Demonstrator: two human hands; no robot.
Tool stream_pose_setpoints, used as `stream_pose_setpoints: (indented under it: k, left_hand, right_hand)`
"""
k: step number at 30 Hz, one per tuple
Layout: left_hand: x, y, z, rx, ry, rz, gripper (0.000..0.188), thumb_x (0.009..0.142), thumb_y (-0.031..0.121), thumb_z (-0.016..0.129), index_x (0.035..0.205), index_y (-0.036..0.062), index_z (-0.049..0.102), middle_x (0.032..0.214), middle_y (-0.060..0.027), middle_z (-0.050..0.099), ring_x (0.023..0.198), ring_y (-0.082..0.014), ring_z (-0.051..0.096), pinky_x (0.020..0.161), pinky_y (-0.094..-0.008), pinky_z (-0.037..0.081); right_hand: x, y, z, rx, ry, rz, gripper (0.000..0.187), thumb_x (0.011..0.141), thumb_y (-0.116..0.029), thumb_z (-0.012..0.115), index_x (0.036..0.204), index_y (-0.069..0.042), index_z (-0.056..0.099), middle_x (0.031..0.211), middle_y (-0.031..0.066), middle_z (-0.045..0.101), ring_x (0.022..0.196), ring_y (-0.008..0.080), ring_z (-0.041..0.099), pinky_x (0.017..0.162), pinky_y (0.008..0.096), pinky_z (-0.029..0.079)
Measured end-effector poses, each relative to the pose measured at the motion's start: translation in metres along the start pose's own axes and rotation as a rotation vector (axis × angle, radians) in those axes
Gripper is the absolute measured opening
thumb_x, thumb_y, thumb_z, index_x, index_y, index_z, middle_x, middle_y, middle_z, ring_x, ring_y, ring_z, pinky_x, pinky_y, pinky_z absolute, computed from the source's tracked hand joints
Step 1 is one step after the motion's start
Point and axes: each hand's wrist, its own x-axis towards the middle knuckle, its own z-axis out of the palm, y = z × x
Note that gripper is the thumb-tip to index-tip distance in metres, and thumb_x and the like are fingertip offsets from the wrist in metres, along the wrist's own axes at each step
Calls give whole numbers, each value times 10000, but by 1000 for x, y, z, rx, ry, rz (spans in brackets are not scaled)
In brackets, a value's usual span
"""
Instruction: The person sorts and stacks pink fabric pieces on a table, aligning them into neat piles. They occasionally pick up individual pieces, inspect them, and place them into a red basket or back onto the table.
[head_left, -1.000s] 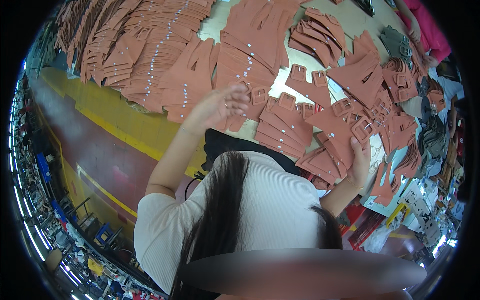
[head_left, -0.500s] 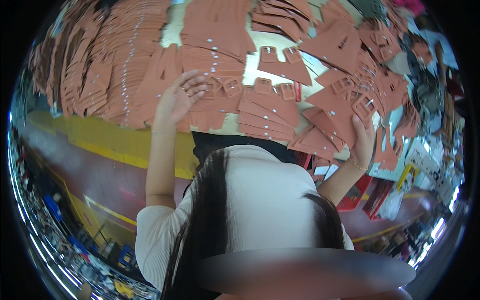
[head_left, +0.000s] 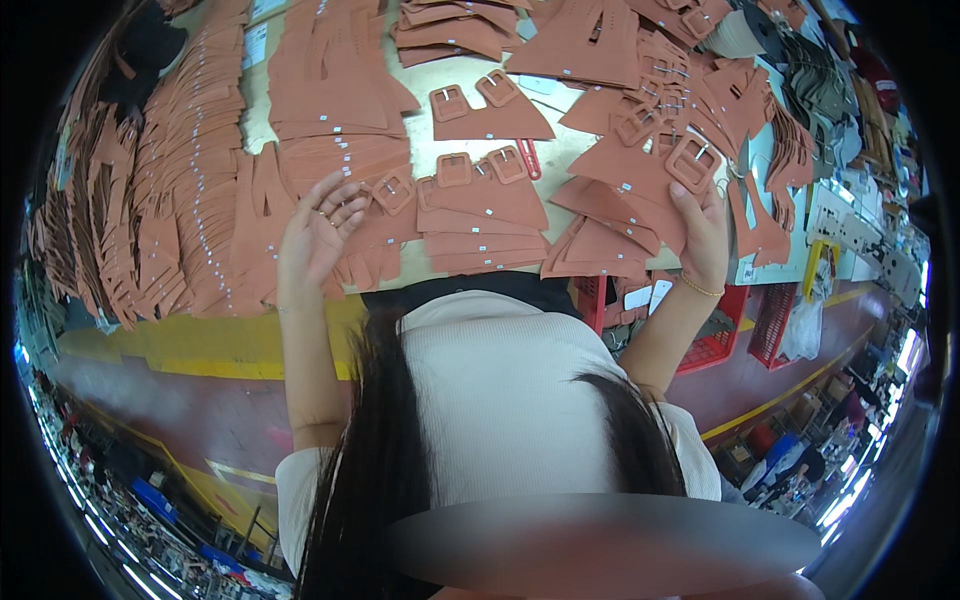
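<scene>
My right hand [head_left: 705, 240] grips the edge of a terracotta panel with a square buckle [head_left: 693, 163], thumb on top beside the buckle; its other fingers are mostly hidden beneath. This panel lies over a fan of similar buckled panels. My left hand [head_left: 315, 245] is palm up with loosely curled, parted fingers and nothing visible in it. Its fingertips are beside another buckled panel [head_left: 392, 192], over the lower end of a stack of terracotta pieces. Between my hands lies an overlapping pile of buckled panels [head_left: 485, 205], with a separate two-buckle panel [head_left: 490, 122] beyond it.
Long overlapping rows of terracotta pieces [head_left: 195, 190] cover the table's left side. A red slim tool [head_left: 528, 158] lies near the middle. Red crates [head_left: 722, 335] stand below the table's right edge. Dark green pieces [head_left: 845, 100] are stacked at far right.
The whole view has turned, so the table's contents appear further left. My right hand stays at the buckled panel, and my left hand remains loosely curled over the pieces.
</scene>
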Motion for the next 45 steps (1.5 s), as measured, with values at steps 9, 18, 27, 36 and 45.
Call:
stream_pose_setpoints:
  k: [9,18,27,36,45]
  left_hand:
    - [6,0,3,26,2,-10,409,1020,249,430,1326,-22,453,1153,-188,607,1025,-278,641,855,-357,564]
    - [4,4,14,11,4,33,433,1013,253,453,1351,-16,429,1171,-188,596,1050,-285,620,918,-393,518]
    - [8,12,14,-23,60,69,437,1016,248,441,1372,-2,395,1204,-192,580,1046,-279,616,886,-373,518]
    - [29,18,16,-40,85,112,448,1012,236,451,1391,15,364,1211,-197,580,1019,-276,622,857,-365,530]
    - [60,34,3,-178,28,85,339,987,218,495,1247,2,511,1181,-172,629,949,-247,650,794,-354,545]
  right_hand:
    - [2,7,4,45,-29,78,530,896,-60,631,1373,25,418,1271,124,561,1118,169,587,940,303,512]
    - [3,11,8,-7,-54,59,504,904,-58,618,1365,20,428,1286,116,557,1128,162,569,939,293,487]
    - [12,18,23,-29,-141,92,534,920,-64,600,1394,38,377,1306,134,534,1143,165,559,951,303,484]
    - [14,16,31,-18,-171,89,523,917,-54,596,1389,31,387,1293,127,542,1125,167,570,934,299,498]
    - [4,16,44,32,-229,156,530,909,-52,606,1383,36,386,1315,130,530,1185,186,541,1002,319,447]
